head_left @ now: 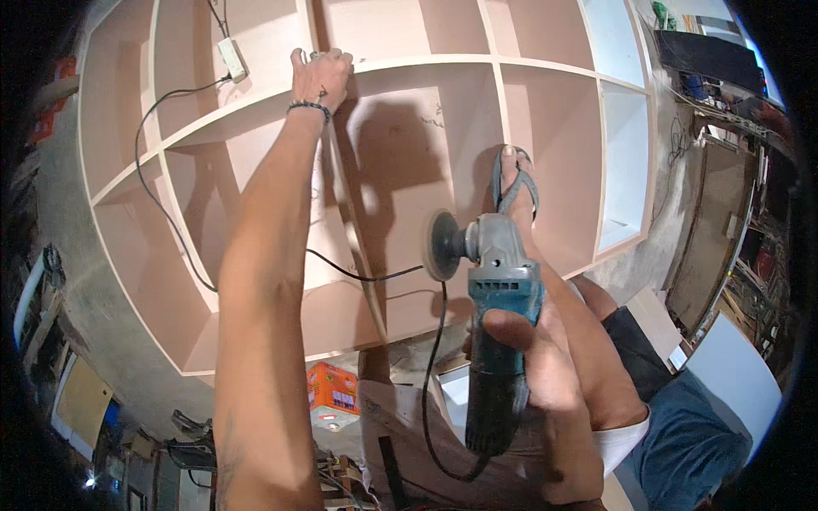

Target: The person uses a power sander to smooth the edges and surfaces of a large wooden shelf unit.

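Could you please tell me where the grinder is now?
In the head view, the grinder is right of centre, held in the right hand, just below the sandalled foot in the picture.

Grey concrete floor (119,294) left and right of frame. Brown board (709,226) far right, pale panel (740,362) lower right. Tan board (83,404) lower left, small bright light (90,483) below it.
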Demonstrator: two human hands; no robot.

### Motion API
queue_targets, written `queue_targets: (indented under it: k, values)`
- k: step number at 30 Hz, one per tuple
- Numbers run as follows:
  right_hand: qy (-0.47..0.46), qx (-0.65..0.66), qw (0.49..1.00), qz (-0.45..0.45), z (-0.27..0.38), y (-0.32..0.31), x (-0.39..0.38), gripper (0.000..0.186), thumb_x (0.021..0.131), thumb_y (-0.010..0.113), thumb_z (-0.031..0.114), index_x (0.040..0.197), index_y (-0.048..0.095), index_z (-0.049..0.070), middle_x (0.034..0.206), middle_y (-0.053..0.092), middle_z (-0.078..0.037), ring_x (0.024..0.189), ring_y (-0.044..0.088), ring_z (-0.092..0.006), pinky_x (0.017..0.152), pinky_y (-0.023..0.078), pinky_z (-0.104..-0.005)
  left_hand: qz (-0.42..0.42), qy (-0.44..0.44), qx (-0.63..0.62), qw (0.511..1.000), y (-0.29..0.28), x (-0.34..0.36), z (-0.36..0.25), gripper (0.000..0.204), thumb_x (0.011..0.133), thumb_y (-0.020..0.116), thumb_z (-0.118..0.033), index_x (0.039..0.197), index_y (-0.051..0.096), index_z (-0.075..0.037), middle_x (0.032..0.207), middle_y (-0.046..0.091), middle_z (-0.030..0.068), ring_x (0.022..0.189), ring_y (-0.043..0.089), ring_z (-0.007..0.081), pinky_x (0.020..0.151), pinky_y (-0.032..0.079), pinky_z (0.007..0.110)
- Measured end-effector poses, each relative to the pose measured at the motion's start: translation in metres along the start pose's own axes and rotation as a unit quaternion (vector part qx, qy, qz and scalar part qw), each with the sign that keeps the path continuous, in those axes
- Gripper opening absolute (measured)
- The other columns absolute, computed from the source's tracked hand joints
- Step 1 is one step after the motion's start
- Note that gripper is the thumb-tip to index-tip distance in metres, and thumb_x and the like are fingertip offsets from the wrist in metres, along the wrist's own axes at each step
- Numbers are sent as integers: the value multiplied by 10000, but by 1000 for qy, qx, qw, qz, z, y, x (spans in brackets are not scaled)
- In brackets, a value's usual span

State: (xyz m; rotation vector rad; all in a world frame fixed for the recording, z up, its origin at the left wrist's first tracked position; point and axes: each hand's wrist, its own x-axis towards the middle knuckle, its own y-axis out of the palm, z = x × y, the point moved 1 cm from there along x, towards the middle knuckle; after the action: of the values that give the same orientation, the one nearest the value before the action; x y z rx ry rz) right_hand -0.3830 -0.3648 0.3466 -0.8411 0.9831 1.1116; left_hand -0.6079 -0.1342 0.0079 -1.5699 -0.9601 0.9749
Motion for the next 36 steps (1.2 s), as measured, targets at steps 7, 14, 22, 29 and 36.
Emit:
queue_targets:
  k: [7, 14, 22, 29, 36]
  values:
    - [11, 21, 998, 50, -9, -15, 15, 435, 910, 792, 156, 1281, 577, 77, 986, 616, 9, 840, 588, -113, 760, 488, -295, -3, 44, 24, 999, 20, -1, 22, 248, 945, 589, -50, 1135, 701, -163, 1119, 745, 93, 955, 751, 317, 1129, 415, 581]
    - [9, 26, 999, 39, 20, -19, 10, 433, 900, 791, 142, 1270, 575, 74, 968, 612, -2, 842, 591, -122, 754, 491, -298, -97, 7, -36, 995, 24, 1, -13, 194, 935, 642, -87, 1126, 662, -115, 1078, 689, 109, 1040, 707, 314, 1056, 499, 487]
    - [6, 5, 1000, 25, 21, -14, 19, 434, 898, 764, 184, 1267, 592, 33, 951, 654, -42, 826, 650, -151, 747, 530, -304, -129, -57, -107, 984, 11, -7, -9, 247, 882, 731, -102, 1115, 649, -105, 1152, 623, 131, 1008, 688, 335, 866, 563, 480]
    - [-5, 15, 999, 33, 14, -15, 21, 422, 911, 794, 158, 1267, 589, 58, 947, 650, -18, 817, 628, -126, 739, 520, -303, -35, -126, -153, 980, 2, -17, 6, 299, 880, 793, -134, 1138, 645, -103, 1239, 578, 98, 1105, 664, 358, 849, 584, 481]
    - [3, -3, 999, 48, 17, -9, 21, 437, 906, 797, 200, 1258, 588, 48, 962, 664, -31, 814, 645, -136, 740, 537, -307, -191, -302, -107, 928, 18, -60, -26, 926, 783, 855, -367, 1515, 421, -2, 1529, 469, 210, 1471, 403, 398, 1226, 266, 628]
